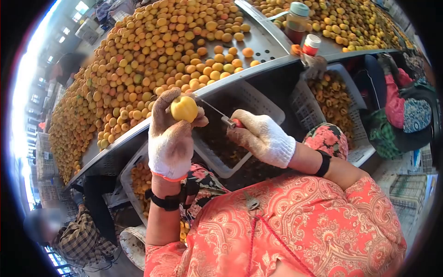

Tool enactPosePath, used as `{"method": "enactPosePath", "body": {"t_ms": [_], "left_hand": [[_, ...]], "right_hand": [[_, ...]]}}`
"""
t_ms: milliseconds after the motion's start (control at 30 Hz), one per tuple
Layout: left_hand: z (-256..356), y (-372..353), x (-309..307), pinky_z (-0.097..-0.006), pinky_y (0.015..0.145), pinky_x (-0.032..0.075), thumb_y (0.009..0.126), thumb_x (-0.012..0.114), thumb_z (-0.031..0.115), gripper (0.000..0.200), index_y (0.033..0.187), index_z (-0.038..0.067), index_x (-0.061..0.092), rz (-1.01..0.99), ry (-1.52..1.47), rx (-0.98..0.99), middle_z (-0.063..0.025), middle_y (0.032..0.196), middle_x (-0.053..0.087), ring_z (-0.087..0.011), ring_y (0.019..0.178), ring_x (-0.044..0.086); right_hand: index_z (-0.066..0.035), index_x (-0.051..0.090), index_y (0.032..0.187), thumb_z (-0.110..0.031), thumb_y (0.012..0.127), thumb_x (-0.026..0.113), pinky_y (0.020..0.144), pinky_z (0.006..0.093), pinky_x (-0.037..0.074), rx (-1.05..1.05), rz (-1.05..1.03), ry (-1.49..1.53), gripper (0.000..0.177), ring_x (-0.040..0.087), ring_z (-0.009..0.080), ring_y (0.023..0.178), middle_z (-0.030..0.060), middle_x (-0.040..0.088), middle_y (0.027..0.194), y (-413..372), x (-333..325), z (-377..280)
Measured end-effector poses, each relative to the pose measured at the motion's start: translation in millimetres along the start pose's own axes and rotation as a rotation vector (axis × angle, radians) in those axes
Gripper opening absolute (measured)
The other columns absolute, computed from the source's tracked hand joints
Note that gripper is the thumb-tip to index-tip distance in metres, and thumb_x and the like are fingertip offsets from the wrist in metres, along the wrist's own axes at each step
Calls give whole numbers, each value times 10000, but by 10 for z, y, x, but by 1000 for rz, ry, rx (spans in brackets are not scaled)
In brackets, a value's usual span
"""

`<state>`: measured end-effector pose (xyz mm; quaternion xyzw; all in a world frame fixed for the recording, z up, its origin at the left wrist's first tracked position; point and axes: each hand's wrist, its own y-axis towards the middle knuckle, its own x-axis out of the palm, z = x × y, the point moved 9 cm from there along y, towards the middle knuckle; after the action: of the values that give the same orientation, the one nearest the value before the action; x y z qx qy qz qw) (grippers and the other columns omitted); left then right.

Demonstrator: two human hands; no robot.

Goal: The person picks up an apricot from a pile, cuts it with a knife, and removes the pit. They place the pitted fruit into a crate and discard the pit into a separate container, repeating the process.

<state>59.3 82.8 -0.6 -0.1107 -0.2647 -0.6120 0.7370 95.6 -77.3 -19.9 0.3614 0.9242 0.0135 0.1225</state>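
My left hand [171,145], in a stained white work glove, pinches a yellow apricot [183,109] between thumb and fingers over the table's edge. My right hand [265,136], gloved too, is wrapped round the red handle of a knife [215,110]. Its thin metal blade points up and left, with the tip close beside the apricot. Below both hands stands a pale plastic crate [227,172] with dark pieces inside. Beyond the left hand, whole apricots [157,51] are heaped on the metal table [265,34].
A lidded jar [296,25] and a red-and-white container [312,45] stand on the table. Another crate [357,85] at right holds cut apricots; one more crate [127,175] is at lower left. A co-worker's gloved hand [315,67] shows at the table edge. People sit on both sides.
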Motion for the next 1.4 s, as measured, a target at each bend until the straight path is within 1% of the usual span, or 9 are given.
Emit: {"method": "enactPosePath", "body": {"t_ms": [300,433,467,533,633,833,967,1133,1400], "left_hand": [[-96,-174,479,-387,944,516,773,592,-99,634,1381,-24,431,3,-8,-4,-173,1271,559,-273,1076,617],[-49,-229,577,-368,935,514,784,598,-90,592,1352,-21,447,49,96,13,-154,1212,570,-261,1033,623],[-47,-235,573,-368,935,514,784,598,-90,592,1352,-21,447,48,96,17,-154,1212,570,-261,1033,623],[-61,-245,578,-390,923,494,789,650,32,601,1347,-35,438,27,143,27,-164,1195,580,-264,1035,611],[-72,-282,684,-385,922,489,817,633,35,554,1334,-32,444,8,36,44,-154,1174,584,-260,1025,611],[-190,-295,718,-395,941,494,862,593,10,487,1327,-13,449,108,-20,7,-149,1158,587,-258,1018,616],[-253,-257,726,-400,922,508,836,608,-34,521,1332,15,454,108,-77,4,-138,1125,582,-265,1010,621],[-374,-202,697,-417,882,541,862,664,10,543,1354,19,436,117,-154,17,-142,1108,584,-266,965,638],[-352,-145,681,-418,875,547,870,661,24,539,1360,24,436,171,-58,70,-151,1104,598,-278,966,640]], "right_hand": [[-31,532,943,-266,979,590,658,382,476,-47,16,-74,245,636,346,744,189,605,775,-236,-85,-225],[-29,531,943,-283,980,590,645,406,472,-58,39,-57,263,630,403,764,209,610,778,-289,-112,-253],[-29,531,943,-283,980,590,645,406,472,-61,38,-59,263,630,403,764,209,610,778,-296,-104,-264],[-23,527,957,-285,984,581,634,426,470,-70,58,-105,269,634,409,762,215,615,770,-317,-105,-285],[-18,524,965,-287,989,568,630,436,473,-151,103,-158,273,634,420,769,221,623,773,-338,-85,-315],[-18,517,1008,-275,987,564,626,462,484,-85,155,-190,262,635,441,790,238,631,793,-361,-95,-241],[-8,519,1053,-262,984,560,634,478,490,-22,152,-257,266,635,449,803,249,636,807,-378,-95,-173],[0,509,1027,-240,985,544,646,487,489,-49,207,-107,247,626,463,819,257,635,804,-355,-104,-37],[4,508,1001,-232,981,535,642,506,479,-10,203,-167,239,624,459,799,264,631,799,-322,-110,54]]}}
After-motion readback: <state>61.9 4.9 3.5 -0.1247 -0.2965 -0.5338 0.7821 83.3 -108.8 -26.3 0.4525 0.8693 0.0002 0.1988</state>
